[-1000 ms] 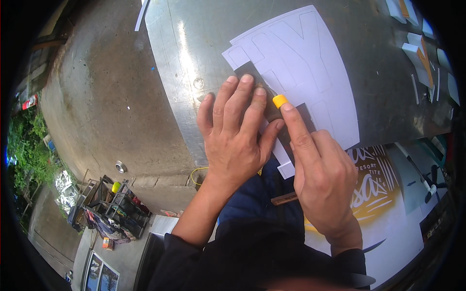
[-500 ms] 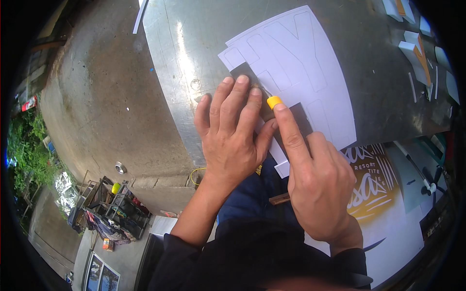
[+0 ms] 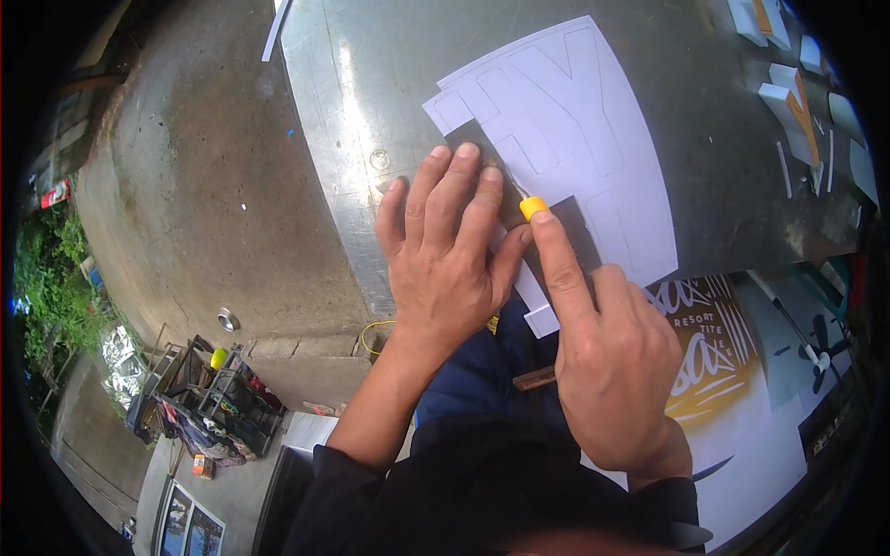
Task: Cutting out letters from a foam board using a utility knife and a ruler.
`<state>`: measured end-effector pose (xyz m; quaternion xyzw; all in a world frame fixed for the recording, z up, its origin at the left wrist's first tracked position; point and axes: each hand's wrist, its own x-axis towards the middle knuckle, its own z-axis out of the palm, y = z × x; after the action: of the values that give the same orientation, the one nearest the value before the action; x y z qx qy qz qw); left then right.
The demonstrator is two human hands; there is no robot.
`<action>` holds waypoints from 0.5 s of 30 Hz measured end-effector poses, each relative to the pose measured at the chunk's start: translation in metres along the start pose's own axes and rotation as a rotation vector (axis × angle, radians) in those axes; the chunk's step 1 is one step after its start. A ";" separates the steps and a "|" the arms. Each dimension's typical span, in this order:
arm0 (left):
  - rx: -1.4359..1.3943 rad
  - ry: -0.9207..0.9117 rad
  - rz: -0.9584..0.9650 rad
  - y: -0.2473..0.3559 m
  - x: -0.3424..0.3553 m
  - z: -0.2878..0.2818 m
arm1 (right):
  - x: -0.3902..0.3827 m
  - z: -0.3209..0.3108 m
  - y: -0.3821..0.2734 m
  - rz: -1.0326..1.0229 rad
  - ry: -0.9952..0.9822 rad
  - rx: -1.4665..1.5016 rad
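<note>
My left hand [image 3: 445, 250] lies flat with its fingers stretched out, pressing a dark metal square [image 3: 582, 243] down onto a white sheet [image 3: 607, 120]. Thin outlines of letter-like shapes run across the sheet, which has a curved right edge. In my closed right hand [image 3: 612, 357] is a cutter knife with a yellow front end [image 3: 531, 208]. Its slim blade touches the sheet beside the square's edge, with my index finger stretched along the top. The rest of the knife is hidden under my palm.
A shiny metal tabletop [image 3: 324, 148] carries the sheet. White-and-orange cut pieces [image 3: 791, 113] and narrow strips lie at the far right. A printed board with gold and white lettering [image 3: 705, 371] is below right, near a small dark fan [image 3: 820, 347]. Concrete floor [image 3: 204, 185] extends left.
My right hand has drawn the knife a short way toward me along the square's edge. My left hand stays pressed in place on the square. The whole view has shifted slightly.
</note>
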<state>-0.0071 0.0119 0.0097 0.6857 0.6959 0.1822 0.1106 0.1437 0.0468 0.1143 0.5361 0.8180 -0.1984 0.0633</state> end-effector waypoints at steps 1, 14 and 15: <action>-0.001 0.001 0.000 0.000 0.001 -0.001 | -0.001 -0.003 0.001 0.003 -0.024 -0.002; -0.020 -0.010 -0.004 0.001 0.001 -0.001 | -0.015 -0.012 0.007 0.003 -0.091 -0.009; -0.024 -0.007 -0.005 0.001 0.001 -0.001 | -0.015 -0.012 0.008 0.002 -0.090 -0.010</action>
<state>-0.0068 0.0130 0.0109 0.6832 0.6951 0.1878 0.1218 0.1588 0.0414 0.1276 0.5270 0.8149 -0.2182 0.1026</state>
